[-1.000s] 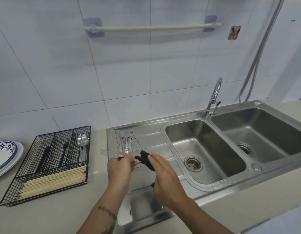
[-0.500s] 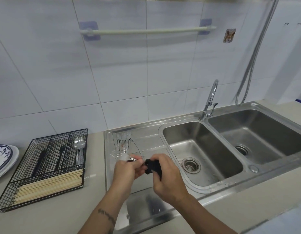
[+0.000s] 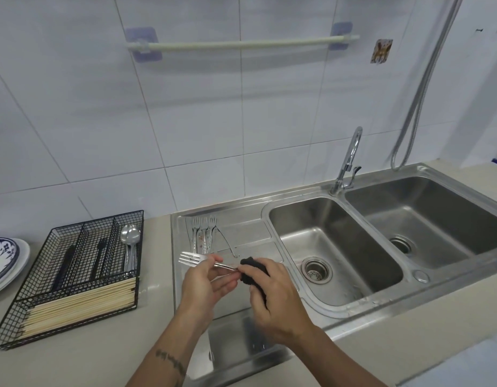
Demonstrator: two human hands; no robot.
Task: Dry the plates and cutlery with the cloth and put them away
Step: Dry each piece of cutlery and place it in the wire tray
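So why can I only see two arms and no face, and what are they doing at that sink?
The camera sits on the person's head and looks down, so you only see their own arms. The left hand pinches a fork near its prongs. The right hand grips a dark cloth wrapped round the fork's handle, to dry it. More forks lie on the metal draining board beside the sink. On the counter to the left stands a black wire basket with spoons and chopsticks in it. Plates sit at the far left edge.
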